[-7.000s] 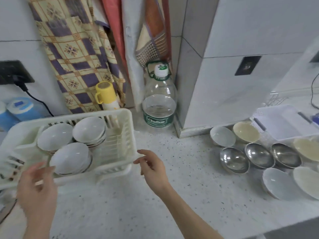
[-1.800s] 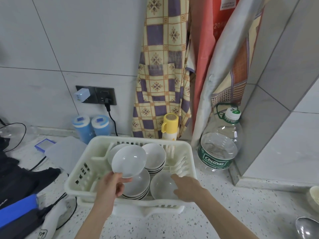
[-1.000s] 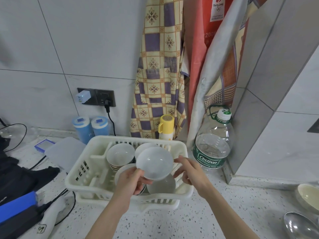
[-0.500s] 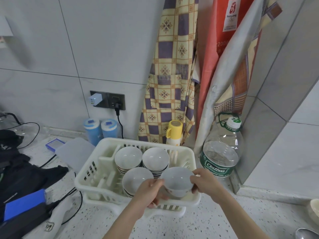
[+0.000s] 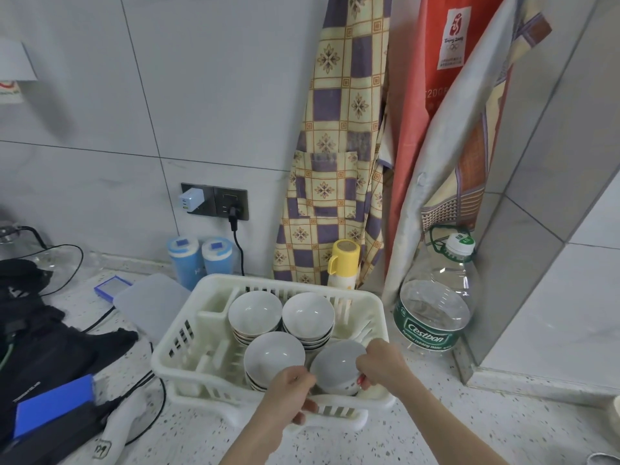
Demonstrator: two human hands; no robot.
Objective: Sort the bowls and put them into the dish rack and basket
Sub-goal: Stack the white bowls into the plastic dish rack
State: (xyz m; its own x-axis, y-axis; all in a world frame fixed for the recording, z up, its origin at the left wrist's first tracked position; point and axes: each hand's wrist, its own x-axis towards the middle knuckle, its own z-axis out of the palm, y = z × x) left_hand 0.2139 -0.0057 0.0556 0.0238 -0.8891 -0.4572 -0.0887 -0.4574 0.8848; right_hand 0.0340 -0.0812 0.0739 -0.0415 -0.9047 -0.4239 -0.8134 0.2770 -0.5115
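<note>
Low in the middle of the frame, a white slotted plastic dish rack (image 5: 174,347) sits on a speckled stone counter (image 5: 503,427). Both hands hold one white ceramic bowl (image 5: 335,367) at the rack's lower right corner, just inside its near wall. The left hand (image 5: 290,391) has its fingers curled against the bowl's left rim, while the right hand (image 5: 380,362) pinches the right rim with bent fingers. The bowl stands upright; whether it rests on the rack floor cannot be told.

Three stacks of matching white bowls fill the rest of the rack: one at the back left (image 5: 255,312), one at the back right (image 5: 308,315), and a front stack (image 5: 273,357) touching the held bowl's left side.

To the right of the rack stands a large clear plastic water jug with a green label (image 5: 436,307). Behind the rack stand a yellow-capped flask (image 5: 344,263) and two blue lidded canisters (image 5: 199,260). A yellow-and-purple checked apron (image 5: 335,162) hangs on the wall above.
</note>
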